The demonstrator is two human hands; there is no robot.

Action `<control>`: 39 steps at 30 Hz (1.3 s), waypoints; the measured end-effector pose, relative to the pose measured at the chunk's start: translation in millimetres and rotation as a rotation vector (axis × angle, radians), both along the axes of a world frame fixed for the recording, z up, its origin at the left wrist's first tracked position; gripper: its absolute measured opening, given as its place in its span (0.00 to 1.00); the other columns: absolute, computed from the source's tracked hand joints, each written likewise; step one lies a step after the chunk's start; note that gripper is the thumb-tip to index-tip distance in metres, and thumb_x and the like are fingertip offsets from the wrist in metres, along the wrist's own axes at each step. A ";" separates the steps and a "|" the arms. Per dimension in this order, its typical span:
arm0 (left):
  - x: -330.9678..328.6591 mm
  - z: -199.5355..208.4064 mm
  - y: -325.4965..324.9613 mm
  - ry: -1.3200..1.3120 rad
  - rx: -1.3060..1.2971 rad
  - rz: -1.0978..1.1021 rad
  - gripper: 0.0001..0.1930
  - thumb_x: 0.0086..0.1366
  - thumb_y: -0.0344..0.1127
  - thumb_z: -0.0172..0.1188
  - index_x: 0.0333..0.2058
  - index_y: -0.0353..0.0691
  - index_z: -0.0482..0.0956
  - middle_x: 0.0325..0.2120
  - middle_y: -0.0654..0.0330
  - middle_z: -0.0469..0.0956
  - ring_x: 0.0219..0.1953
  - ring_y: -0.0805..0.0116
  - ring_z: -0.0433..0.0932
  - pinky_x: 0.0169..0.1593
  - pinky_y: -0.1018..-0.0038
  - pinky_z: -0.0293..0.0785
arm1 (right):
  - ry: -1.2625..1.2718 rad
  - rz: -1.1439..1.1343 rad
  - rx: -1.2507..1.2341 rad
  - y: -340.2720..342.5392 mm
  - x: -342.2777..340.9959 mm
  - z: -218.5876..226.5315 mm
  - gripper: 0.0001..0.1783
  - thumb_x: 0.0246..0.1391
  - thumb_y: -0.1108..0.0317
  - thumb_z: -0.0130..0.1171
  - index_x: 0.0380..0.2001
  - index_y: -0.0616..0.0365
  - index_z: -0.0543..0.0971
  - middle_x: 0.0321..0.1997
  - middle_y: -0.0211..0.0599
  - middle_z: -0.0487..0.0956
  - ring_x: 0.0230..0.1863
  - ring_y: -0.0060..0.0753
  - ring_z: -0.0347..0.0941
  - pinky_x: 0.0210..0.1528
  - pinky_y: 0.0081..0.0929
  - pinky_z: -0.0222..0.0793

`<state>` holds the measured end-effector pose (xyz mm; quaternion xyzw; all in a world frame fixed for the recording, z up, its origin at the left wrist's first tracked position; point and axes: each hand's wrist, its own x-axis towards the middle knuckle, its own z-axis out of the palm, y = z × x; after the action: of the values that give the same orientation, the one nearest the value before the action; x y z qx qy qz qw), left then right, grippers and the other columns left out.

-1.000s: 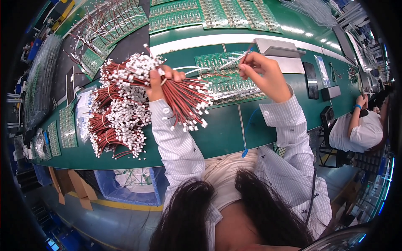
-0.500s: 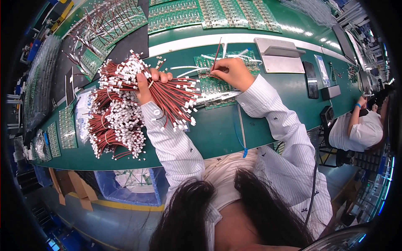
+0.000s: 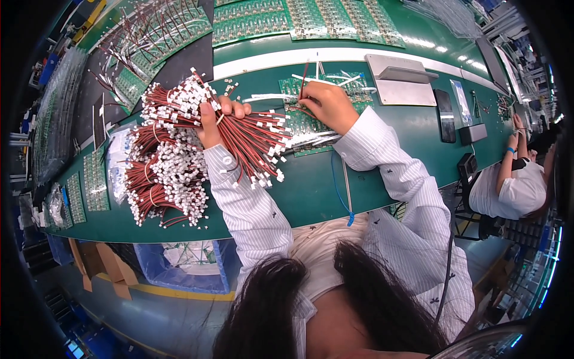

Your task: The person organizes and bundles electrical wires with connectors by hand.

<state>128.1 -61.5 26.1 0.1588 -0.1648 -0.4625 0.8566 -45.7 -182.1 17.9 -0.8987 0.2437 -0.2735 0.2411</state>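
Wires in both hands over a crowded bench

Left hand (image 3: 218,119) is clenched around a thick wire bundle (image 3: 239,134) of red-and-black leads with white plugs, held above the green bench (image 3: 311,191). The bundle fans out both ways from the fist, its right end hanging just above the bench surface. Right hand (image 3: 326,105) pinches a single wire (image 3: 303,78) that stands nearly upright, its lower end at the circuit panel (image 3: 311,122) lying under the hand.

Open room is scarce. A wire heap (image 3: 161,179) fills the bench left of the left forearm, touching the bundle's underside. More board panels (image 3: 299,15) line the far side beyond a white strip. A grey tray (image 3: 397,84) sits just right of the right hand. The only bare patch of bench lies between the two forearms, near the front edge, where a blue cord (image 3: 341,191) hangs over.

Where the single wire meets the panel is hidden by the right fingers. The bundle's middle is covered by the left fist. A seated person (image 3: 514,185) at the right rim is cut off by the frame's dark border.
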 end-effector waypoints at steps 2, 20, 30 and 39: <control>0.2 -0.7 -0.5 -0.004 0.005 -0.006 0.09 0.61 0.41 0.46 0.34 0.42 0.62 0.21 0.63 0.64 0.24 0.70 0.66 0.33 0.67 0.64 | -0.019 0.008 -0.044 1.4 -0.9 0.2 0.05 0.40 0.71 0.55 0.22 0.61 0.73 0.25 0.38 0.72 0.27 0.43 0.69 0.27 0.33 0.65; -2.6 -0.6 -2.6 -0.024 0.010 -0.032 0.12 0.61 0.43 0.45 0.32 0.40 0.62 0.21 0.63 0.63 0.24 0.70 0.65 0.33 0.68 0.64 | -0.030 -0.098 0.177 2.2 -1.0 1.6 0.06 0.36 0.72 0.60 0.19 0.63 0.76 0.17 0.39 0.74 0.18 0.28 0.71 0.22 0.21 0.66; -2.1 2.1 -0.1 -0.019 0.019 -0.016 0.12 0.61 0.43 0.44 0.33 0.39 0.63 0.21 0.63 0.63 0.23 0.70 0.66 0.33 0.67 0.64 | -0.018 -0.147 0.297 4.5 2.1 4.3 0.08 0.36 0.70 0.61 0.20 0.66 0.76 0.17 0.37 0.75 0.19 0.22 0.71 0.23 0.17 0.67; -0.9 -1.1 -0.5 -0.010 0.010 -0.018 0.10 0.62 0.41 0.44 0.36 0.41 0.63 0.21 0.63 0.64 0.24 0.69 0.67 0.33 0.67 0.66 | -0.039 -0.217 0.337 9.1 7.2 -3.3 0.08 0.35 0.71 0.60 0.17 0.67 0.75 0.17 0.36 0.76 0.19 0.20 0.71 0.24 0.15 0.68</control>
<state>127.2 -61.9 25.0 0.1638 -0.1681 -0.4703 0.8507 -38.5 -173.0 14.6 -0.8086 0.3769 -0.2706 0.3618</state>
